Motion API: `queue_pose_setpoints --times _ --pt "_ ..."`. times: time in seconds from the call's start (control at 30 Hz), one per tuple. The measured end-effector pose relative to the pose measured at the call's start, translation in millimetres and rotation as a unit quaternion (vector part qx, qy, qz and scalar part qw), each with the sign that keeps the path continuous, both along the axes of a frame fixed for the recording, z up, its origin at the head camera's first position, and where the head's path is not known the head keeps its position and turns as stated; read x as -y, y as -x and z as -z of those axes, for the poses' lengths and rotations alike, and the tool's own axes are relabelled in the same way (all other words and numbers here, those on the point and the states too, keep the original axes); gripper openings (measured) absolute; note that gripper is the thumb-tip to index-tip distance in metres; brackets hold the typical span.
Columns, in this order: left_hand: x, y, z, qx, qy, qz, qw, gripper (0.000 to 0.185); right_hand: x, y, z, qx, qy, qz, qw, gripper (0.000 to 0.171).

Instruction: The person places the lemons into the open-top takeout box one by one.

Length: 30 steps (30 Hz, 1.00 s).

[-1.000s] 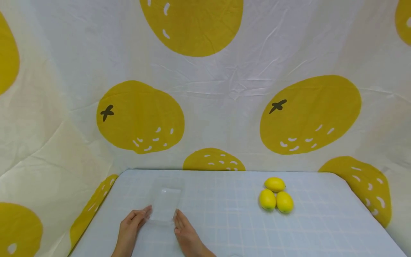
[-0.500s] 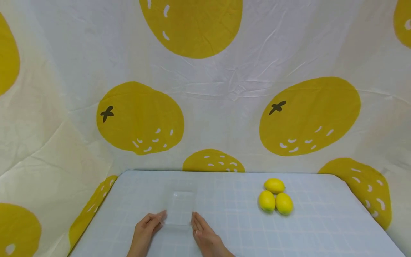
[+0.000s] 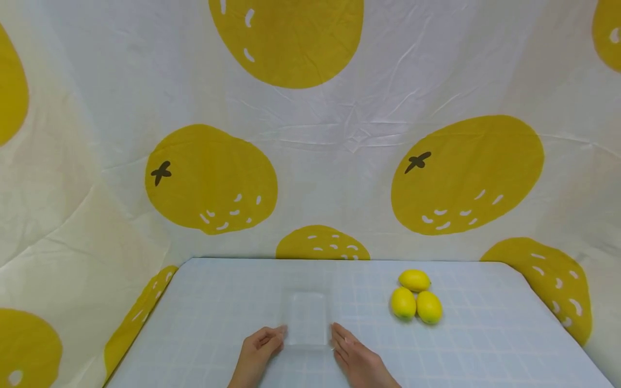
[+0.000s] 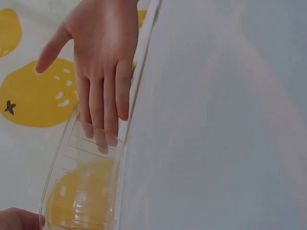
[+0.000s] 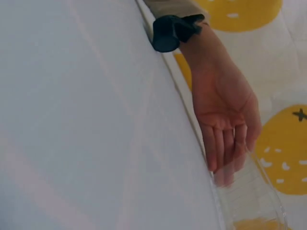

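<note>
Clear tray (image 3: 306,318) slid rightward along counter (image 3: 485,345), nearer lemons (image 3: 416,298). Left hand (image 3: 257,353) and right hand (image 3: 356,355) flat-fingered, pressing tray sides; repositioning seemingly ongoing.

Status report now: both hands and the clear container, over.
Left hand and right hand open, straight fingers touching clear plastic container from both sides. Container stands on table. Three lemons apart, to the right.

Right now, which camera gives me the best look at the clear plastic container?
The left wrist view: the clear container fills the lower left, ridged wall visible, left hand fingertips against it. The head view shows it whole but faint between both hands. The right wrist view catches only one end, by the right hand's fingertips.
</note>
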<state>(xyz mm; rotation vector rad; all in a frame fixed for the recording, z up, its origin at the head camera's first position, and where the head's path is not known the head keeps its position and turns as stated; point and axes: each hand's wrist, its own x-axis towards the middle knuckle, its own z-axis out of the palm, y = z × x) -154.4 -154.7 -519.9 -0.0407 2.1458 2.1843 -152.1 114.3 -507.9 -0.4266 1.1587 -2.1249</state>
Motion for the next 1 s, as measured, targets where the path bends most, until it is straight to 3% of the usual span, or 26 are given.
queue_pose_setpoints --times 0.27,0.53,0.77,0.9,1.0 --pt "-23 0.1 6.6 -0.015 0.006 0.023 0.9996 0.027 -31 -8.4 0.4 -0.029 -0.029 -0.025 0.999 0.072" --pt "-46 -7.5 5.6 -0.017 0.05 0.055 0.9971 0.027 -65 -9.4 8.0 -0.063 0.018 -0.067 0.996 0.068" --pt "-57 -15.4 4.2 -0.019 0.064 0.085 0.9942 0.032 -83 -10.5 11.8 -0.049 0.014 -0.055 0.997 0.07" --pt "-62 -16.8 3.2 -0.018 0.066 0.088 0.9938 0.034 -88 -11.7 12.4 -0.05 0.028 -0.051 0.997 0.069" --pt "-65 -17.3 2.6 -0.009 0.062 0.088 0.9942 0.036 -90 -11.6 11.2 -0.041 0.006 -0.032 0.999 0.07"
